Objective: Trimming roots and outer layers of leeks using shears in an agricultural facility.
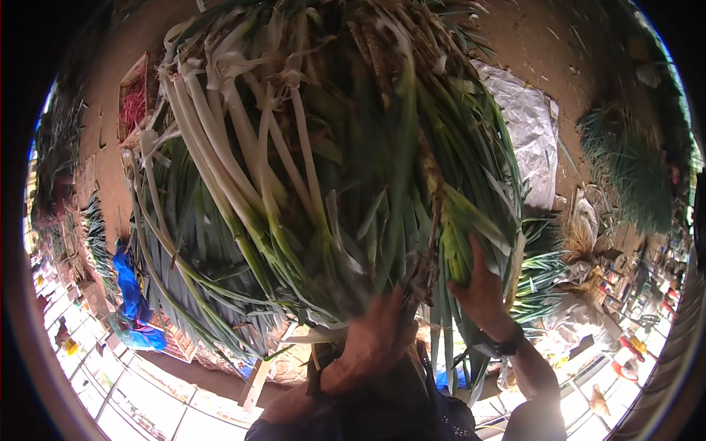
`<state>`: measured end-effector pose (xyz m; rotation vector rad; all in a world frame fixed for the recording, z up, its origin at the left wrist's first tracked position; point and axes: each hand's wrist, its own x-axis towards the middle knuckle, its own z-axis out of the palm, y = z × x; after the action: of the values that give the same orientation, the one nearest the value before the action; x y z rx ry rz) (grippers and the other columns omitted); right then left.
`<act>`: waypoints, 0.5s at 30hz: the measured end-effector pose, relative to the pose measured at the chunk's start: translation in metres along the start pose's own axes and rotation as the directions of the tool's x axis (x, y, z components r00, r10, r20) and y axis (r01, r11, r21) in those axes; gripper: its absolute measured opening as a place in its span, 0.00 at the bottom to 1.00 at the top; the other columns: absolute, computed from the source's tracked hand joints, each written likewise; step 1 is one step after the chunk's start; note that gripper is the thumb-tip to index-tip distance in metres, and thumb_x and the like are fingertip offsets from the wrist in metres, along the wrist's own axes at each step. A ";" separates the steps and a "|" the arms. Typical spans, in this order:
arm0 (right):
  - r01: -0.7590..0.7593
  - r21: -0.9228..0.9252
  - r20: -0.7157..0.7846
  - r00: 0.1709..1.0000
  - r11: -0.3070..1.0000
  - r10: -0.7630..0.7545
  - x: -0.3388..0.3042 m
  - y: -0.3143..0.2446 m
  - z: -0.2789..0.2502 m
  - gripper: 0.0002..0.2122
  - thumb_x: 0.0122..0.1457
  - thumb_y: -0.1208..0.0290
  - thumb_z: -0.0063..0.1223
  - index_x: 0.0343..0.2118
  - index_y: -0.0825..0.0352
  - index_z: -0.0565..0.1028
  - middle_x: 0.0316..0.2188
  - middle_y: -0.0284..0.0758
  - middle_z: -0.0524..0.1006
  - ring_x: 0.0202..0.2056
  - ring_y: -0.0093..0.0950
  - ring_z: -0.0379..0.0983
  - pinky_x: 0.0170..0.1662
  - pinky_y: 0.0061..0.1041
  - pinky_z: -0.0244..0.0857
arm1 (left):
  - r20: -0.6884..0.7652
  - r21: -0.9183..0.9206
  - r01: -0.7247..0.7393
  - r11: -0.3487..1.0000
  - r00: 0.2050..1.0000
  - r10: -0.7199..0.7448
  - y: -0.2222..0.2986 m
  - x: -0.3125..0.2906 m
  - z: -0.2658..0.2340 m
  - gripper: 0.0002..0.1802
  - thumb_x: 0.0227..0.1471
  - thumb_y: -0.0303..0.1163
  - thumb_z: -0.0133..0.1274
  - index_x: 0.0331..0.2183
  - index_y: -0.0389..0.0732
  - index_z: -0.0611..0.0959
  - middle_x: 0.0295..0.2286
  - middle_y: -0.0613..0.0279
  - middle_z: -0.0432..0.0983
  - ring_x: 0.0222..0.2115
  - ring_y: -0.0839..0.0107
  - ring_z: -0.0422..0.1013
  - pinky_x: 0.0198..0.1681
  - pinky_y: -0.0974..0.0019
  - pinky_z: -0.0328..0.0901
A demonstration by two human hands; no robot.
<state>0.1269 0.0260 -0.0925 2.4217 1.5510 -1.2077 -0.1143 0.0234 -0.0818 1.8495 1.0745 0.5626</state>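
Observation:
A large heap of long green onions point(220, 140) fills the middle, with white stems at the upper left and green leaves hanging toward me. At the near edge, the fingers of my left hand point(376, 331) are curled around the lower end of a green onion stalk point(421, 275) with withered brownish leaves; motion blurs part of it. My right hand point(482, 290), with a dark watch on its wrist, touches the pale green leaves point(456, 253) at the heap's right side. Its thumb and index finger are apart. Its other fingers are partly hidden.
A crumpled whitish sheet point(523, 132) lies on the brown floor right of the heap. More green onions point(629, 173) are piled farther right. Blue plastic point(132, 287) lies at the left, and a crate with red contents point(134, 103) stands at the far left.

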 end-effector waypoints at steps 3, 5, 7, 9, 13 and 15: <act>0.077 0.013 -0.009 0.997 0.997 -0.077 -0.017 0.004 0.006 0.48 0.50 0.72 0.63 0.70 0.62 0.43 0.48 0.59 0.74 0.43 0.57 0.75 0.48 0.47 0.70 | 0.125 -0.013 0.121 0.993 0.985 -0.118 0.008 -0.019 0.012 0.35 0.53 0.33 0.60 0.57 0.25 0.66 0.38 0.38 0.72 0.31 0.41 0.74 0.27 0.47 0.70; 0.056 -0.036 0.020 0.998 0.998 -0.055 -0.020 0.009 0.008 0.47 0.50 0.72 0.62 0.70 0.64 0.44 0.52 0.58 0.72 0.42 0.58 0.74 0.46 0.49 0.69 | 0.154 -0.005 0.179 0.984 0.972 -0.176 0.012 -0.026 0.017 0.36 0.54 0.34 0.60 0.57 0.24 0.66 0.38 0.37 0.72 0.31 0.40 0.73 0.27 0.47 0.70; 0.094 -0.041 -0.001 0.996 0.995 -0.094 -0.023 0.016 0.011 0.46 0.51 0.72 0.62 0.70 0.65 0.44 0.54 0.58 0.70 0.42 0.57 0.74 0.45 0.48 0.69 | 0.146 -0.013 0.174 0.985 0.975 -0.170 0.012 -0.032 0.024 0.36 0.54 0.34 0.59 0.58 0.25 0.65 0.37 0.37 0.71 0.31 0.40 0.73 0.27 0.47 0.69; 0.178 -0.061 -0.034 0.983 0.982 -0.180 -0.027 0.020 0.015 0.45 0.52 0.72 0.62 0.69 0.67 0.45 0.58 0.57 0.66 0.42 0.56 0.74 0.43 0.46 0.70 | 0.134 -0.018 0.173 0.985 0.976 -0.169 0.013 -0.035 0.027 0.37 0.55 0.35 0.59 0.58 0.25 0.65 0.37 0.37 0.71 0.30 0.40 0.73 0.27 0.46 0.69; 0.218 -0.149 -0.044 0.973 0.965 -0.226 -0.039 0.026 0.013 0.44 0.52 0.72 0.62 0.69 0.68 0.47 0.57 0.56 0.67 0.44 0.53 0.74 0.44 0.44 0.70 | 0.147 -0.005 0.173 0.985 0.974 -0.171 0.016 -0.015 0.033 0.35 0.55 0.35 0.58 0.58 0.28 0.65 0.38 0.37 0.72 0.30 0.39 0.74 0.28 0.45 0.69; 0.236 -0.292 -0.076 0.960 0.927 -0.268 -0.047 0.038 0.020 0.45 0.50 0.73 0.63 0.69 0.68 0.48 0.56 0.56 0.69 0.47 0.52 0.73 0.47 0.44 0.69 | 0.152 0.002 0.185 0.983 0.971 -0.183 0.007 0.000 0.044 0.34 0.56 0.36 0.57 0.58 0.30 0.66 0.39 0.37 0.72 0.30 0.39 0.74 0.28 0.44 0.69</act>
<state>0.1350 -0.0371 -0.0920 2.1946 1.9658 -0.8138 -0.0792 0.0008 -0.0973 1.7294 1.1227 0.3142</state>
